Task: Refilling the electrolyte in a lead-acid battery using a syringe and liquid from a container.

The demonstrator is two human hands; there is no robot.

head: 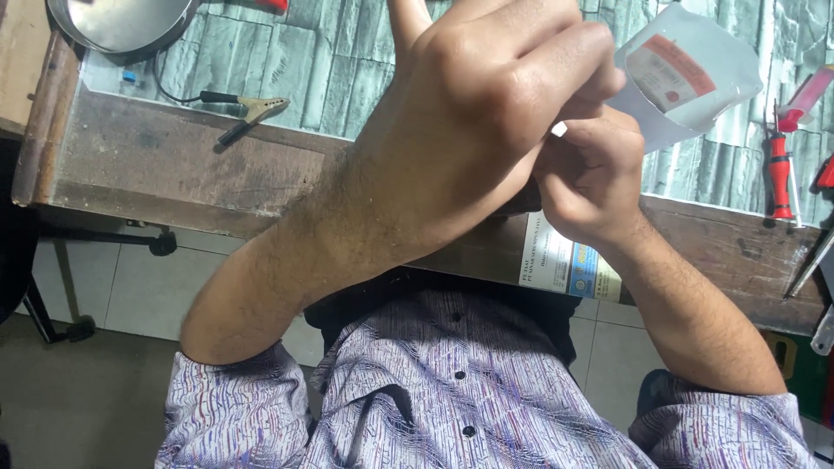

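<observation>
My left hand (486,113) is raised close to the camera, its fingers curled toward a small clear plastic packet (704,78) with a red and white label. My right hand (586,178) sits just below and behind it, fingers bent, pinching the packet's near edge where the left fingertips also meet it. The packet is held above the table's stone-patterned mat (304,61). Whatever is inside the packet is hidden by the label and my hands.
A round metal pan (122,22) stands at the far left, with an alligator clip (252,111) on a black cable near it. Red-handled screwdrivers (779,174) lie at the right. A printed card (569,265) rests on the wooden table edge (174,165).
</observation>
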